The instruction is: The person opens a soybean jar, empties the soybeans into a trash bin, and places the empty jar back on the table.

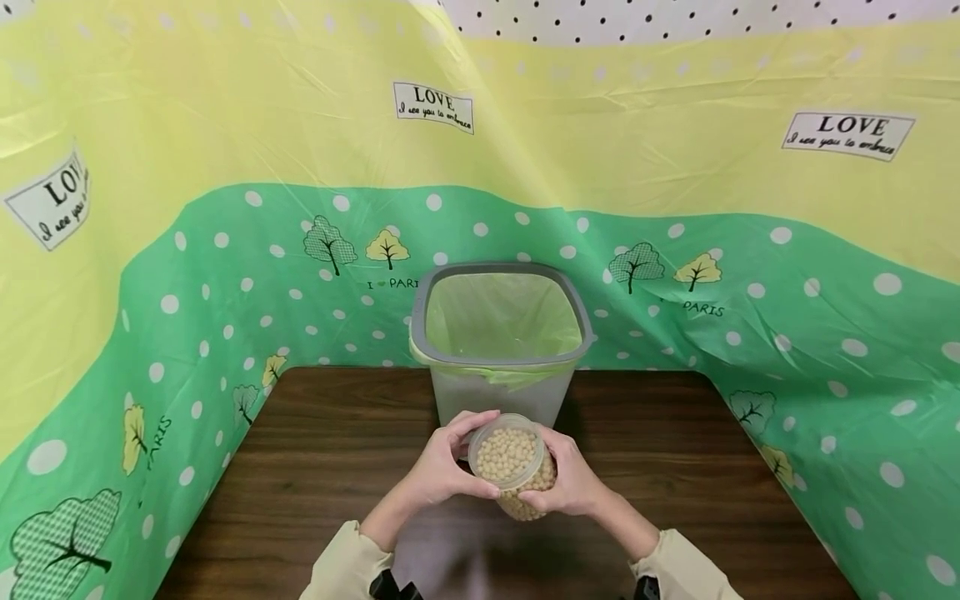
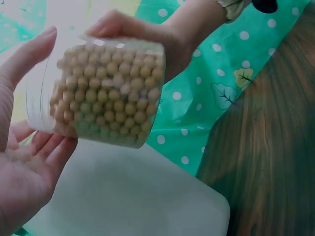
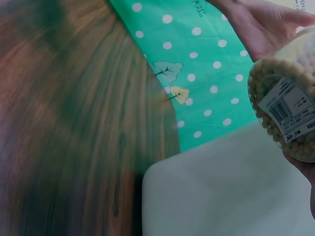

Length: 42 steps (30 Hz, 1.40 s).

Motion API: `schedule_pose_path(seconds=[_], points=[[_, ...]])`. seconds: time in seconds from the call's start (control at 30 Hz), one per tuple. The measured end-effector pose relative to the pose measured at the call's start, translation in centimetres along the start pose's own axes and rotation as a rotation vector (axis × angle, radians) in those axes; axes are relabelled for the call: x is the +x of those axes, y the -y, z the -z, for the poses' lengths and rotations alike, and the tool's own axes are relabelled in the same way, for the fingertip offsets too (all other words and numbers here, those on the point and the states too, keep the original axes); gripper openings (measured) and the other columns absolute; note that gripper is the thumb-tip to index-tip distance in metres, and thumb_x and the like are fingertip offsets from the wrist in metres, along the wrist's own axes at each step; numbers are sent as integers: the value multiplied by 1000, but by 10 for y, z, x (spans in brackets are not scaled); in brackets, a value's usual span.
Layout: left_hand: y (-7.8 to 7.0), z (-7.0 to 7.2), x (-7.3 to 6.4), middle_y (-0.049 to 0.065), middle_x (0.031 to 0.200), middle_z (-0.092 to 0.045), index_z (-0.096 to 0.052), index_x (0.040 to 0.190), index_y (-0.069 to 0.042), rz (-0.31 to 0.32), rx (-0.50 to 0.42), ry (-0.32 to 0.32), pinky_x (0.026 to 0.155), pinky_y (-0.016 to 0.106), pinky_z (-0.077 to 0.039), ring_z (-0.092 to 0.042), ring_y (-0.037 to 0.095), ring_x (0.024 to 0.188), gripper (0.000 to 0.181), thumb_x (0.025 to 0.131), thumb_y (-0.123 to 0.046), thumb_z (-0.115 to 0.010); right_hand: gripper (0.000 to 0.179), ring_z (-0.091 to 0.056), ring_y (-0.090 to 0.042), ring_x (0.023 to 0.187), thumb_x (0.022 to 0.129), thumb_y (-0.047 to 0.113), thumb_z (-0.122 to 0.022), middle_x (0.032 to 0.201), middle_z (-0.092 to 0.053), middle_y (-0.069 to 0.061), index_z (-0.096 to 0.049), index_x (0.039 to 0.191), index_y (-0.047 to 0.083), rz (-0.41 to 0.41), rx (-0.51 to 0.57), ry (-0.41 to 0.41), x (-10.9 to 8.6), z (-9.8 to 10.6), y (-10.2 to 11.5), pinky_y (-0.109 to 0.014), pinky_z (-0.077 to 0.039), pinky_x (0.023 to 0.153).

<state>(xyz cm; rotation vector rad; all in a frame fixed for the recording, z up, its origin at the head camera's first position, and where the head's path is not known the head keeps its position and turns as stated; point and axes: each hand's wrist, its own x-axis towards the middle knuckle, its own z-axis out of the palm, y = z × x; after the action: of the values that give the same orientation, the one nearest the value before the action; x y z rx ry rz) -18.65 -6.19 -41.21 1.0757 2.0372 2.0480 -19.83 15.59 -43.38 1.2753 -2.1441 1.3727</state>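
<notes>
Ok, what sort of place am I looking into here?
Probably a makeshift, curtained-off workstation, though the wider room is out of view: printed fabric hangs round three sides of a dark wood-look table, with a lined bin standing at its far side.

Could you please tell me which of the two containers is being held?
The small clear jar of beige balls: left hand and right hand hold it, while the large green-lined bin stands on the table.
</notes>
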Motion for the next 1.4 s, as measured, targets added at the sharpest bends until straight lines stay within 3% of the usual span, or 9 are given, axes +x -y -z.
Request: schedule_pose_path(seconds=[0.13, 0.23, 0.43, 0.63, 0.73, 0.97, 1.07, 1.3, 1.4], points=[[-1, -4, -1, 17, 118, -48, -45, 131, 2, 85, 70, -97, 82, 29, -49, -50, 24, 107, 77, 63, -3, -81, 74, -58, -14, 94, 71, 51, -68, 108, -59, -8, -49, 124, 3, -41, -95, -15, 2, 1, -2, -30, -50, 77], [0, -4, -1, 18, 121, -47, -43, 131, 1, 117, 55, -108, 82, 26, -49, -49, 23, 109, 76, 66, -8, -81, 73, -58, -14, 95, 72, 52, -68, 109, -59, -7, -50, 123, 4, -67, -102, -19, 3, 2, -4, -30, -49, 78], [9, 9, 2, 35, 127, -37, -31, 132, 16, 16, -191, 76, 83, 28, -49, -48, 12, 111, 84, 72, -22, -77, 62, -59, -12, 88, 75, 44, -67, 101, -61, -7, -52, 118, 2, -47, 94, 14, 0, 6, -6, -29, -49, 74], [16, 16, 8, 32, 128, -39, -34, 130, 16, -48, -190, 154, 84, 29, -49, -49, 10, 112, 87, 71, -31, -77, 63, -59, -13, 90, 77, 44, -66, 103, -61, -8, -51, 119, 0, -26, 148, 48, 2, 7, -4, -29, -49, 76], [17, 13, 7, 32, 126, -42, -39, 128, 14, -55, -167, 97, 86, 30, -48, -49, 11, 112, 82, 69, -29, -78, 70, -58, -14, 92, 73, 46, -69, 106, -60, -9, -50, 122, -1, -37, 58, 5, 2, 6, -2, -28, -49, 78], [10, -1, 2, 20, 126, -48, -48, 128, 3, 37, -28, -164, 84, 28, -49, -49, 17, 115, 71, 66, -8, -81, 80, -57, -20, 98, 66, 44, -77, 112, -58, -13, -48, 125, -2, -64, -149, -161, 4, -1, 5, -30, -48, 81], [5, -5, 2, 18, 129, -45, -45, 131, 1, 64, -13, -200, 87, 28, -47, -45, 22, 120, 71, 68, -5, -79, 81, -57, -20, 99, 64, 41, -79, 111, -58, -14, -48, 124, -3, -74, -171, -209, 6, -3, 5, -27, -47, 82], [3, 7, 0, 10, 124, -48, -41, 126, 16, -49, -190, -15, 83, 31, -50, -50, 11, 112, 71, 73, -14, -76, 61, -57, -11, 93, 77, 37, -68, 103, -60, -10, -50, 118, -4, -60, 218, -15, 3, 8, 2, -28, -48, 79], [4, 9, -1, 3, 125, -48, -37, 129, 17, -50, -226, 69, 83, 31, -50, -51, 11, 113, 77, 72, -18, -77, 62, -58, -14, 92, 79, 42, -63, 104, -60, -9, -50, 118, -3, -26, 281, 71, 2, 8, 3, -30, -49, 79]])
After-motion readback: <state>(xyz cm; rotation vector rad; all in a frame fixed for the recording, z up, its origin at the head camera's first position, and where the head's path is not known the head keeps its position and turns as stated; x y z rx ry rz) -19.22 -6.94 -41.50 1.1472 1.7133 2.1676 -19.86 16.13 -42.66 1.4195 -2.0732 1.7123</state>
